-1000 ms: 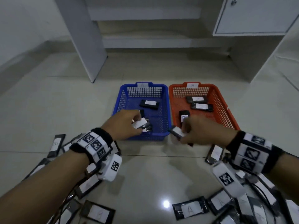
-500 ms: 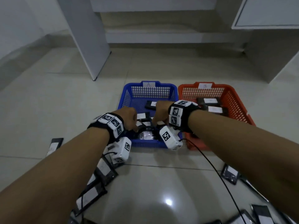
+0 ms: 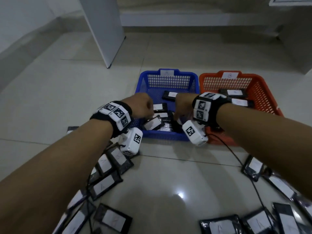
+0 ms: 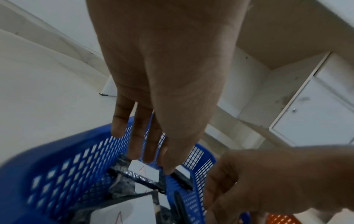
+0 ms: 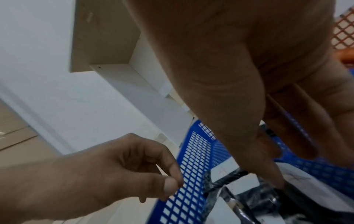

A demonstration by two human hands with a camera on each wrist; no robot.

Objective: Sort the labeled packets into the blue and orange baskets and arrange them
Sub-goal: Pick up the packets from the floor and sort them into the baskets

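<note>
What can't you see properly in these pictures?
- Head view: the left hand and right hand cover the packets under them in the blue basket.
- Head view: the orange basket near corner is hidden by the right forearm.
- Head view: letters on the orange basket's packets are too small to read.
- Right wrist view: the palm hides the right hand's grip, if it has one.

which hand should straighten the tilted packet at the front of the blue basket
Probably left: the left hand sits empty beside the tilted packet in the blue basket; the right hand is on packets farther right.
</note>
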